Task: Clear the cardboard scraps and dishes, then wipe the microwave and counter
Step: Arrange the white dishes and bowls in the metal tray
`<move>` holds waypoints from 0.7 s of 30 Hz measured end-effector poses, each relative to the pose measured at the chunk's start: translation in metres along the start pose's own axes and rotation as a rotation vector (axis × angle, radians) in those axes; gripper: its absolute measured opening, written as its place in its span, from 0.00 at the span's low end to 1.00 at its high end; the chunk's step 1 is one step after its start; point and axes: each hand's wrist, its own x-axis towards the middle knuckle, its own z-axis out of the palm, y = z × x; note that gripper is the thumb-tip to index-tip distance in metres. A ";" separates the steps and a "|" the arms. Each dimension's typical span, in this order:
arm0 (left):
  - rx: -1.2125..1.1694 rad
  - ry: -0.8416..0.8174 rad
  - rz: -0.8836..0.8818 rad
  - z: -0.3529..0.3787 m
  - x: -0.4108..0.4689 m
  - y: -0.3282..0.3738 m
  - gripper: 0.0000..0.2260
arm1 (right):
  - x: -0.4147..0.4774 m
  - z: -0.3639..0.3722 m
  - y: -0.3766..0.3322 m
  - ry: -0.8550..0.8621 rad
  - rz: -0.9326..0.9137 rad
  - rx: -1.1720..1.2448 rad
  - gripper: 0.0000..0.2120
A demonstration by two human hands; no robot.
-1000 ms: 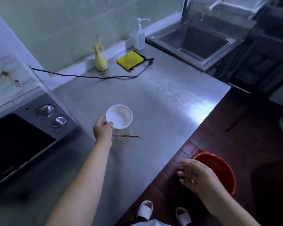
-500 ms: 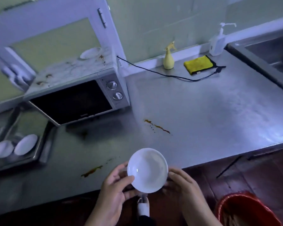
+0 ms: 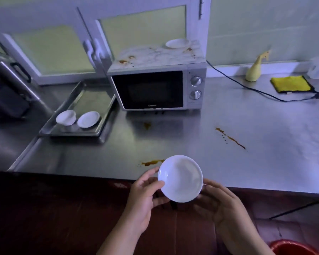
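We hold the dish (image 3: 180, 178) by its rim, left hand (image 3: 143, 195) and right hand (image 3: 219, 203) fingers curled round it; light, stiff, likely slippery and breakable.

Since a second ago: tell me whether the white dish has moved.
Yes. The white dish left the brown streak for the counter front edge.

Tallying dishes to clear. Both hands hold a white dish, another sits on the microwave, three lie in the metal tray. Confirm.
No: the head view shows only a bowl and a saucer in the metal tray, not three. The left hand and right hand hold a white dish, and another dish sits on the microwave.
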 end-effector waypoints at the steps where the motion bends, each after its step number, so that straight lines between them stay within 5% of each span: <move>1: -0.015 0.008 0.011 -0.019 0.000 0.005 0.16 | -0.001 0.020 0.004 -0.013 -0.004 -0.017 0.19; 6: 0.000 0.088 0.076 -0.128 -0.001 0.029 0.15 | 0.005 0.130 0.042 -0.058 -0.071 -0.241 0.13; 15: -0.032 0.200 0.089 -0.263 0.004 0.063 0.15 | 0.029 0.269 0.113 -0.095 -0.114 -0.566 0.32; 21: -0.048 0.196 0.086 -0.308 0.027 0.083 0.16 | 0.071 0.331 0.125 -0.384 -0.283 -1.117 0.52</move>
